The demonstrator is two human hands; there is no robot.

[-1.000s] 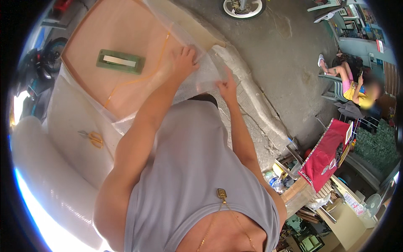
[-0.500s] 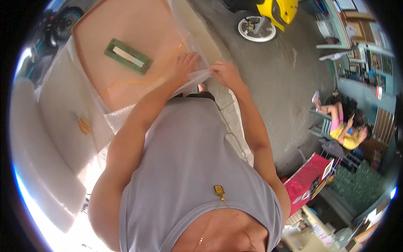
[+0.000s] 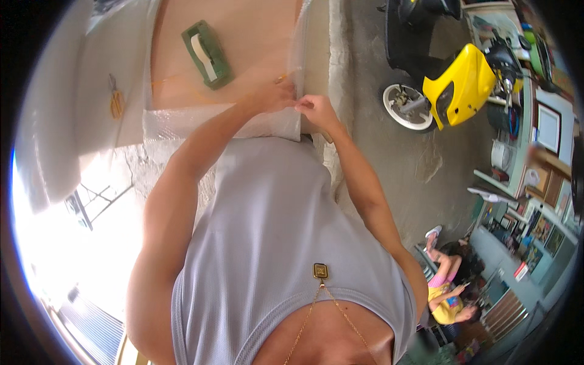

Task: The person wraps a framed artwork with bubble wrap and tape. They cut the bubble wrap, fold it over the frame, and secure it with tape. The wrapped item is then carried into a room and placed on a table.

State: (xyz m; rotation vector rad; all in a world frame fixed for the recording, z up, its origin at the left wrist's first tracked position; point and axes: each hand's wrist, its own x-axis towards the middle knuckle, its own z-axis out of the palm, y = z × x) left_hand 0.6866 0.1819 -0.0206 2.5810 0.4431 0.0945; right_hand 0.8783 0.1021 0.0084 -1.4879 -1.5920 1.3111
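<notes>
While the right hand is pinching clear wrap, the left hand is resting just beside, its grip unclear. At upper centre of the frame, wrap is already bordering the brown panel; its lower-right corner is seemingly lying unfastened.

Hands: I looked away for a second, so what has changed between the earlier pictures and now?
The right hand has moved leftward, close beside the left hand, still pinching the wrap. The view has swung, showing more of the scooter. The dispenser stays on the panel, the scissors to its left.
</notes>
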